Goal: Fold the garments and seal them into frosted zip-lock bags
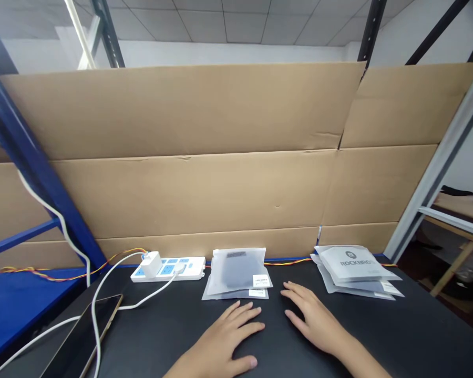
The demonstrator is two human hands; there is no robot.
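My left hand (pixel 232 338) rests on the black tabletop (pixel 278 349), palm down with its fingers spread and nothing in it. Just beyond its fingertips lies a small stack of frosted plastic bags (pixel 238 270) with white labels and something dark inside. Flat on the table to the right, my right hand (pixel 313 317) is also open and holds nothing. Behind it, farther right, is a second pile of frosted bags (pixel 352 265), the top one printed with a grey logo and lettering. Neither hand touches a bag.
A white power strip (pixel 199 266) with a plugged-in adapter (pixel 153 264) sits at the back left. White cables (pixel 95 315) run from it past a dark flat device (pixel 82 338). Cardboard (pixel 197 194) walls the back, between blue (pixel 43 147) and grey (pixel 429 178) posts.
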